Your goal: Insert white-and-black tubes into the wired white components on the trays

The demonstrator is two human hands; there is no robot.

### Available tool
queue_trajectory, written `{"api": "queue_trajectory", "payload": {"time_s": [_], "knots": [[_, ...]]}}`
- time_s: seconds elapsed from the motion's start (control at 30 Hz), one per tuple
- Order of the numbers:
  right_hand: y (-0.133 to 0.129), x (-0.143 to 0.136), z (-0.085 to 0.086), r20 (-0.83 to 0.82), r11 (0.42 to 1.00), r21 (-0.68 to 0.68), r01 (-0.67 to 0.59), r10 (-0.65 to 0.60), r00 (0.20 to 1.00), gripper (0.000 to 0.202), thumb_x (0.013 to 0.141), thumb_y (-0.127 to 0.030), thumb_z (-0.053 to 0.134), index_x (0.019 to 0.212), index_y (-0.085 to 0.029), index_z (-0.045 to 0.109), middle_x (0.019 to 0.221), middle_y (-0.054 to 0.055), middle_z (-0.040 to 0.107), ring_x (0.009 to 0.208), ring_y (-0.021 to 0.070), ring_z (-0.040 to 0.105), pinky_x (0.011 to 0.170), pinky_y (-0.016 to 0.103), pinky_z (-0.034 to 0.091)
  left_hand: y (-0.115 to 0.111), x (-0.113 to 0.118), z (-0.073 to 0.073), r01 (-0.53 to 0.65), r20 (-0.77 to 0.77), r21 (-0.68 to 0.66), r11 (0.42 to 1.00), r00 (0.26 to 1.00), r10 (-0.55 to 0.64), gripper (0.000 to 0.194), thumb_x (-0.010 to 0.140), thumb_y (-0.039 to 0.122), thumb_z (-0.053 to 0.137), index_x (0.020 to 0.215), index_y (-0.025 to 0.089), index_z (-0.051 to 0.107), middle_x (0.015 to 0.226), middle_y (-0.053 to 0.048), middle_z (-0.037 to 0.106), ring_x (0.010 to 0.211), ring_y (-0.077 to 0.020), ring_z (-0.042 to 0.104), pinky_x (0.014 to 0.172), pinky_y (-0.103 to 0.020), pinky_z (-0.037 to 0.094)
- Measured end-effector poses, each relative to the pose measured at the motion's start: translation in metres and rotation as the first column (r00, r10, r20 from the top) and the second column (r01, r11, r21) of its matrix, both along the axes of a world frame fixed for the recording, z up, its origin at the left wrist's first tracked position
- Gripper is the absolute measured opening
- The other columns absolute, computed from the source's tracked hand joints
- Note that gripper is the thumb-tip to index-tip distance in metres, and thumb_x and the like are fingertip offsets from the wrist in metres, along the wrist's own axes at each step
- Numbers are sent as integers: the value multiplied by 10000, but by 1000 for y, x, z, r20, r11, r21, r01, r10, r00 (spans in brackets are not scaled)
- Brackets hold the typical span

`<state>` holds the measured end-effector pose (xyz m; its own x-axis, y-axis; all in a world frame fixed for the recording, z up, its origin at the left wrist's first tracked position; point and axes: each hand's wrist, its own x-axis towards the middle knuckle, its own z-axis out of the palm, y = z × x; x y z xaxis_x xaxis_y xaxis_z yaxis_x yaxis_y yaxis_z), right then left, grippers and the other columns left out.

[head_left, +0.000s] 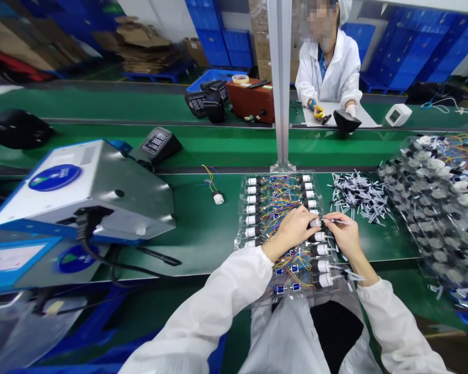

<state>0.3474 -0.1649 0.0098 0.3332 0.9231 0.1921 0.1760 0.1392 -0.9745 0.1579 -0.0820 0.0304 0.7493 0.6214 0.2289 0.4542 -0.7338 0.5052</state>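
A clear plastic tray [239,234] at the bench edge carries two columns of white cylindrical parts with coloured wires and small blue boards between them. My left hand [296,227] reaches over the tray, its fingers closed on one white cylindrical part [315,222] in the right column. Just right of it, my right hand [342,231] pinches a thin white strip [337,222], whose left end is at that part. A heap of similar black and white strips [361,197] lies right of the tray.
Stacked filled trays [432,208] stand at the right. A grey-blue machine [101,192] with black cables occupies the left. One wired white part [218,198] lies on the green bench. A metal post [280,83] rises behind the tray; across the line a person [329,72] handles a black part.
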Motion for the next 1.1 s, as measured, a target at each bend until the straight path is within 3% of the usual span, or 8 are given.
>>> {"api": "queue_trajectory", "payload": {"time_s": [0.13,0.3,0.5,0.73,0.87,1.1], "knots": [[3,-1,-4,17,998,-3,65,-65,998,211,849,-401,796,857,-230,673,927,56,743,918,222,695,915,392,545,1,0,0,0,1,-16,1000,1000,0,328,939,438,712,1180,217,737,1010,-81,700,1012,-246,616,897,-374,511],[3,-2,-11,-72,996,-89,-23,16,997,229,874,-418,772,880,-230,642,964,55,764,927,216,711,914,383,546,1,1,1,6,10,-31,1000,1000,-5,312,939,423,714,1169,213,742,1004,-78,711,1022,-249,610,909,-384,509],[1,-4,-12,-135,997,-70,-28,19,991,294,814,-400,835,829,-224,600,944,54,770,908,211,716,846,345,553,1,1,-2,1,27,-30,1000,1000,0,321,950,441,698,1166,208,741,1004,-80,715,1016,-247,615,900,-378,504],[5,-1,-19,-68,990,-140,26,-36,997,345,780,-471,848,801,-220,612,874,52,776,823,216,720,798,346,560,1,1,-7,-29,35,-34,999,999,30,334,923,460,731,1160,225,753,1010,-69,694,993,-237,630,887,-365,502],[5,-2,-21,-73,994,-112,16,-24,997,320,793,-443,842,771,-226,607,859,51,776,818,220,728,788,351,566,0,2,-8,-34,30,-36,999,999,35,313,925,465,727,1139,240,771,985,-71,686,969,-232,627,859,-356,500],[4,0,-12,158,998,-57,-25,34,987,199,858,-376,774,773,-232,666,870,63,774,865,241,733,822,379,559,0,5,-5,5,-15,11,1000,1000,-5,290,966,465,672,1096,231,783,918,-73,689,954,-233,607,837,-358,480]]}}
